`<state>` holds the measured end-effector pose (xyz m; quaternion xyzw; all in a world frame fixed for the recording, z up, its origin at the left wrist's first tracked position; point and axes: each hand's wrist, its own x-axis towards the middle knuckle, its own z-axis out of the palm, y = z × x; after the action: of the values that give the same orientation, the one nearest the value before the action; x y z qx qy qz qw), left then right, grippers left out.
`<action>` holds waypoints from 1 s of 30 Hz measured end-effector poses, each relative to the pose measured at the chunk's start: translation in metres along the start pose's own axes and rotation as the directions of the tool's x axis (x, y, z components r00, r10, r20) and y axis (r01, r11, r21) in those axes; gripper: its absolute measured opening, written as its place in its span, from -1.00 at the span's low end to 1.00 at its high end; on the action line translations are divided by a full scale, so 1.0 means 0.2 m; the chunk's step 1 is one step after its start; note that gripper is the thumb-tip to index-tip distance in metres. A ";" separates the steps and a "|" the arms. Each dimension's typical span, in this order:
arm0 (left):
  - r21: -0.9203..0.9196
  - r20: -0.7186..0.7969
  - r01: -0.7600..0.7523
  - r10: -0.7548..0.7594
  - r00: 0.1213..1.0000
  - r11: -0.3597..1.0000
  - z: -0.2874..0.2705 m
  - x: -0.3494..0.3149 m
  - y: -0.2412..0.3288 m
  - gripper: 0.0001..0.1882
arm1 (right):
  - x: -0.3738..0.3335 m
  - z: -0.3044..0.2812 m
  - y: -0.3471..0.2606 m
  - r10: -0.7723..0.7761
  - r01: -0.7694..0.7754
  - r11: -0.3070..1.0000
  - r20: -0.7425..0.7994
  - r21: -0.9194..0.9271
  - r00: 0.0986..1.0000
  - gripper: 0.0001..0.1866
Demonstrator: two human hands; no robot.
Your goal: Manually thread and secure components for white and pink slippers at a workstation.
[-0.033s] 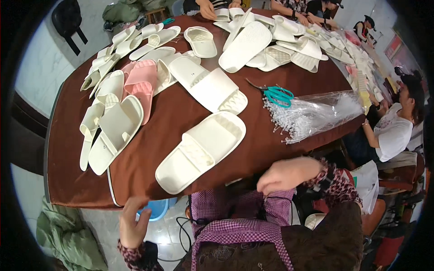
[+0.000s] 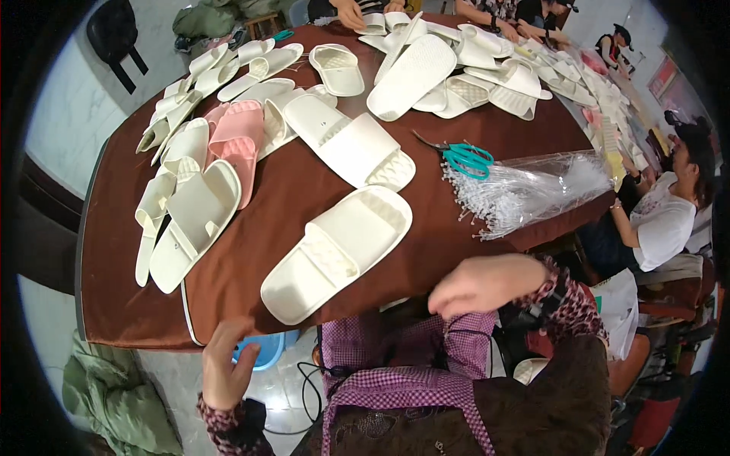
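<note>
My left hand (image 2: 226,366) is at the table's near left edge, thumb and fingers apart, holding nothing. My right hand (image 2: 487,286) hovers over the near edge above my checked purple apron (image 2: 395,384). Its fingers are curled together, slightly blurred; whatever they may hold is hidden. Between and beyond the hands, a cream slipper (image 2: 334,254) lies sole down on the brown tablecloth (image 2: 236,281), touching neither hand. Just behind it rests a pair of cream slippers (image 2: 353,144). Teal-handled scissors (image 2: 468,159) lie on a clear bag of thin white plastic ties (image 2: 525,194).
Cream slippers (image 2: 194,220) and a pink slipper (image 2: 237,148) cover the left side. A heap of cream slippers (image 2: 414,76) stands at the back. Other people work along the far and right sides, among them a person in white (image 2: 665,220). A blue basin (image 2: 266,351) is below the edge.
My right hand has shifted very slightly up and to the left. The left hand has risen a little. The slippers and scissors lie as before, with a slight shift of the view.
</note>
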<state>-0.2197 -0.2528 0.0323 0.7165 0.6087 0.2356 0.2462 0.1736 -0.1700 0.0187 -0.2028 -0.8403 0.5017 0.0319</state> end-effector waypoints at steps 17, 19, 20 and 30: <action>0.455 0.102 -0.340 0.331 0.938 0.823 0.26 0.27 0.08 -0.23 | 0.71 -0.67 0.12 -0.092 -0.279 0.770 -0.533 -0.574 0.841 -0.64; 0.457 0.088 -0.345 0.344 0.935 0.820 0.26 0.26 0.06 -0.24 | 0.65 -0.74 0.11 -0.088 -0.272 0.747 -0.495 -0.607 0.864 -0.68; 0.465 0.066 -0.311 0.318 0.946 0.829 0.26 0.25 0.05 -0.23 | 0.61 -0.77 0.11 -0.187 -0.228 0.736 -0.515 -0.638 0.837 -0.73; 0.553 -0.111 -0.179 0.285 0.952 0.813 0.23 0.38 0.00 -0.35 | 0.25 -0.55 -0.36 -0.027 -0.249 0.576 -0.323 -0.778 0.946 -0.90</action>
<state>-0.1792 -0.1805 0.0005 0.8000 0.5782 0.1509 -0.0535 0.1335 -0.0901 0.1260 -0.3214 -0.9461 0.0271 0.0307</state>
